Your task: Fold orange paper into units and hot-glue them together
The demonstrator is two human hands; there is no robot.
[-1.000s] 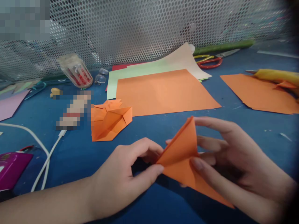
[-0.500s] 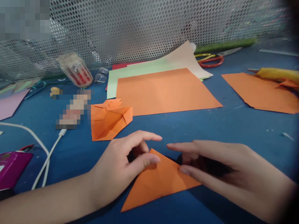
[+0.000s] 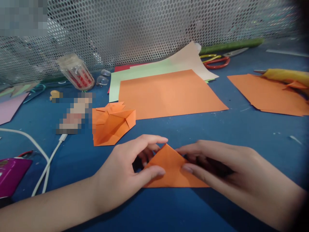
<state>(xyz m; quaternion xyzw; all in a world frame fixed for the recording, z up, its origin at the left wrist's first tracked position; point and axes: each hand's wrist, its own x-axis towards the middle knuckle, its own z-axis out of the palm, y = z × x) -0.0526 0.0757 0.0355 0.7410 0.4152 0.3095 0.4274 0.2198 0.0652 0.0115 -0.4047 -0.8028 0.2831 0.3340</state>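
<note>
On our big blue bench [image 3: 154, 211], our left hand [image 3: 127, 167] and right hand [image 3: 224, 164] each hold a side of the folded paper [image 3: 170, 162] between thumb and fingers. It lies between them, close to both. It is a plain orange triangle, long edge running side to side nearest us, little tip pointing away.
</note>
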